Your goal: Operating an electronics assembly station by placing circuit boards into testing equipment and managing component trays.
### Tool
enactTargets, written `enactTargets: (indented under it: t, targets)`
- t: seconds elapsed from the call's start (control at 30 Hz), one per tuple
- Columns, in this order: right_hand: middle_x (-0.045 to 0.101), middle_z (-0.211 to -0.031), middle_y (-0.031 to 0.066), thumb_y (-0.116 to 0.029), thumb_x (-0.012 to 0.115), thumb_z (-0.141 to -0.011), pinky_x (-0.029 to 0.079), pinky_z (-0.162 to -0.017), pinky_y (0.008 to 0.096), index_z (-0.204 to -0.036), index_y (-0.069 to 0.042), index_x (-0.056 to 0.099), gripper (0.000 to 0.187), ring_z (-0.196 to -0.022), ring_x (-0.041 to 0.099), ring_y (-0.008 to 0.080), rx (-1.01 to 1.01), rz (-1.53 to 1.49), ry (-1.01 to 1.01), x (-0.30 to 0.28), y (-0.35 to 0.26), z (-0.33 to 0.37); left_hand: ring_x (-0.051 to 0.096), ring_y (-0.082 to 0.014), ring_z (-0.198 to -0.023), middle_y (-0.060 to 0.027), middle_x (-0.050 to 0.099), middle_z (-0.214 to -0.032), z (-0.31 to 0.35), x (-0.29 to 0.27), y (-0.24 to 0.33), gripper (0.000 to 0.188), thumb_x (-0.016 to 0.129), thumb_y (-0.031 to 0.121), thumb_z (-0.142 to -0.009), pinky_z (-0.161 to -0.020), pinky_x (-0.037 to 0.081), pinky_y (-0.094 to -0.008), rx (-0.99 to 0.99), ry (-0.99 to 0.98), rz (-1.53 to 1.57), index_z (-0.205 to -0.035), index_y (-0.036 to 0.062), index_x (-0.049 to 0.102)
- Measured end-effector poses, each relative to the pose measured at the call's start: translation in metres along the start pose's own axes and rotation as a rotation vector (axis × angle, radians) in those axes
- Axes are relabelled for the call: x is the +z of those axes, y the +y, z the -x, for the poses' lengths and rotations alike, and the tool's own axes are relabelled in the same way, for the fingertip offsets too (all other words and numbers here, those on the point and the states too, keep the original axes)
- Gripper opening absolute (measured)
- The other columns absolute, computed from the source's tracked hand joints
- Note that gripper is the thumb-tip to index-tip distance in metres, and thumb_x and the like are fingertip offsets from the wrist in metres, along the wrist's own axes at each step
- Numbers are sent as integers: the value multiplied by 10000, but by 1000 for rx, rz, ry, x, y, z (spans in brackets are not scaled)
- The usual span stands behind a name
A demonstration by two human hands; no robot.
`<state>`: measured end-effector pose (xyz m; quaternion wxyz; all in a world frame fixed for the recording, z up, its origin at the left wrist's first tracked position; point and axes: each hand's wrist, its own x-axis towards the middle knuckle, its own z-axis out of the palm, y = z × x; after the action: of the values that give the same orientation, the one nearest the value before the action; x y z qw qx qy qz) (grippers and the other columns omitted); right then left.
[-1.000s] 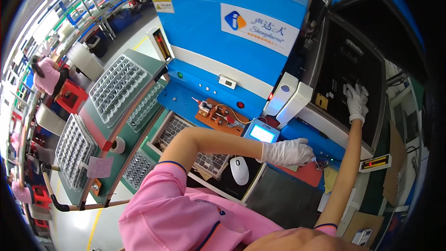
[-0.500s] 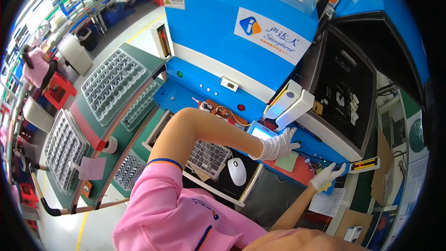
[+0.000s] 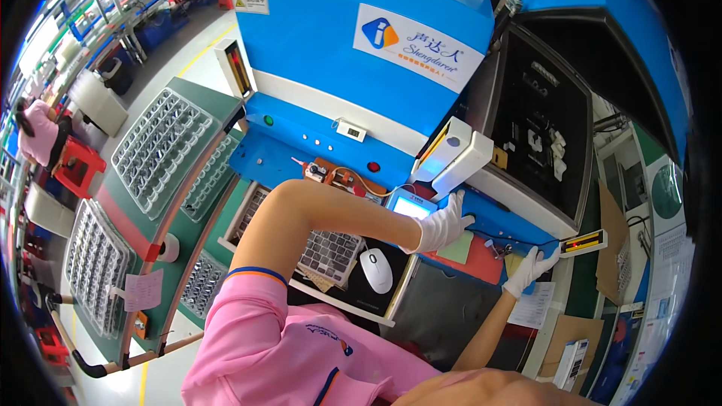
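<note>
A big blue and white machine (image 3: 353,68) stands in front of me, with a black open chamber (image 3: 538,139) on its right side. Both my hands wear white gloves. My left hand (image 3: 442,227) rests on the blue front ledge (image 3: 500,222) beside a small lit screen (image 3: 411,207), fingers stretched toward a dark button. My right hand (image 3: 531,271) touches the ledge's lower right edge, close to a narrow bar with red and yellow lights (image 3: 583,242). Neither hand holds anything.
Under the ledge sit a keyboard (image 3: 328,252) and a white mouse (image 3: 376,270) on a pull-out shelf. Grey trays of small parts (image 3: 158,146) cover the green bench at left. Another person in pink (image 3: 37,134) sits far left by a red stool (image 3: 77,167). Cardboard boxes (image 3: 613,248) stand at right.
My right hand has come down out of the black chamber to the blue ledge's lower right edge. My left hand has stayed by the small screen.
</note>
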<state>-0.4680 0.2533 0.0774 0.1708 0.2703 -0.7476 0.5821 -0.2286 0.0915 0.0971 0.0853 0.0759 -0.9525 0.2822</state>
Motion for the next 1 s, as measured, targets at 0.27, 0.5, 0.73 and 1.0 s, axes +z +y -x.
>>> enactTargets:
  t: [0.27, 0.5, 0.73, 1.0]
  targets:
    - [569, -1339, 246, -25, 494, -976, 529, -852, 313, -1564, -59, 71, 724, -797, 661, 162, 8, -657, -748, 48, -155, 93, 655, -307, -897, -163, 684, -957, 143, -80, -76, 183, 650, 189, -903, -816, 518, -382, -276, 283, 1588, -979, 34, 710]
    - [516, -1440, 136, -67, 667, -891, 334, -1149, 429, -1304, -70, 578, 422, -1383, 426, 334, -776, -330, -1334, 151, -179, 136, 695, -223, -910, -104, 714, -1004, 356, -127, -144, 216, 688, 109, -869, -839, 544, -322, -1178, 314, 1009, -1082, 81, 716]
    - [639, -1273, 155, -99, 647, -931, 438, -1073, 401, -1075, -37, 682, 160, -1258, 561, 317, -776, -347, -1327, 184, -187, 144, 613, -110, -856, -39, 672, -890, 509, -148, -168, 255, 594, 29, -926, -800, 496, -277, -1511, -85, 626, -1163, 82, 671]
    - [690, -1140, 122, -90, 696, -903, 509, -983, 377, -1057, -59, 711, 157, -1066, 644, 277, -695, -359, -1303, 187, -173, 147, 659, -288, -899, -100, 643, -934, 553, -130, -164, 227, 676, 117, -830, -837, 535, -362, -1369, -214, 505, -1048, 137, 738]
